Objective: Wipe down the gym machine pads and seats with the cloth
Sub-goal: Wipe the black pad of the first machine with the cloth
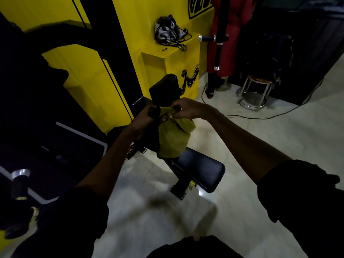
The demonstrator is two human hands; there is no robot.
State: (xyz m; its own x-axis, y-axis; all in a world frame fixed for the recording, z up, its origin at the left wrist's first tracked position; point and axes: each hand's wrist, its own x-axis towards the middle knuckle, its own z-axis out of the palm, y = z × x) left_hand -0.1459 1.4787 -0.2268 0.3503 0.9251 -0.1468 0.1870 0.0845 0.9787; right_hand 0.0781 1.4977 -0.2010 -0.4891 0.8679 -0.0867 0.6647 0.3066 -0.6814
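Both hands, left hand [147,116] and right hand [188,108], pinch yellow cloth [173,140] above seat pad [202,168], probably refolding before wiping.

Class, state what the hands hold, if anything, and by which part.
The left hand and right hand hold the yellow cloth by its top edge; the rest hangs down.

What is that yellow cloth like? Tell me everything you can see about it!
The cloth is yellow-green and looks soft and fuzzy, like a small towel. It is crumpled, not spread flat. Its top edge is bunched between the left hand and the right hand, which both pinch it. The rest hangs in loose folds, below the black back pad, down to the black seat. Whether it touches the seat cannot be told.
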